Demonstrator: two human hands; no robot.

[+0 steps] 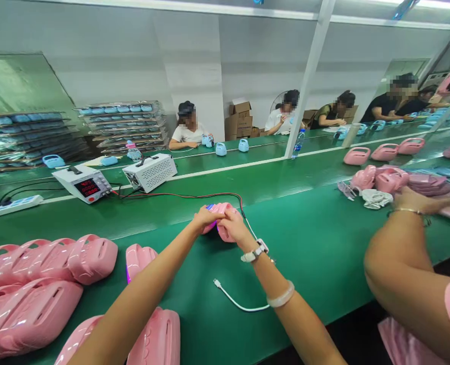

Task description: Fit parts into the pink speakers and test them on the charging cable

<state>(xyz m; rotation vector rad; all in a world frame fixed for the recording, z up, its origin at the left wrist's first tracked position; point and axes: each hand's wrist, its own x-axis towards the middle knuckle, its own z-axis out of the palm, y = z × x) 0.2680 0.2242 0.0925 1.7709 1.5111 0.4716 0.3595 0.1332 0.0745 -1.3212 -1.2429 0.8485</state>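
Both my hands are around a pink plastic device (223, 236) on the green bench, with a blue-purple panel partly showing. My left hand (205, 219) grips it from the left, and my right hand (237, 227) grips its top and right side. My fingers partly cover it. A white cable (252, 229), joined to red and black leads, runs down behind my right wrist. Its plug end, a white USB-type connector (217, 284), lies loose on the bench, nearer to me. Just left of my left forearm stands another pink device (139, 258).
Rows of pink devices with handles (91, 258) fill the bench's left side. Behind them are a power supply (85, 185) with red digits and a white metal box (150, 172). A co-worker's arm (400, 248) reaches toward pink parts at right. Several people sit opposite.
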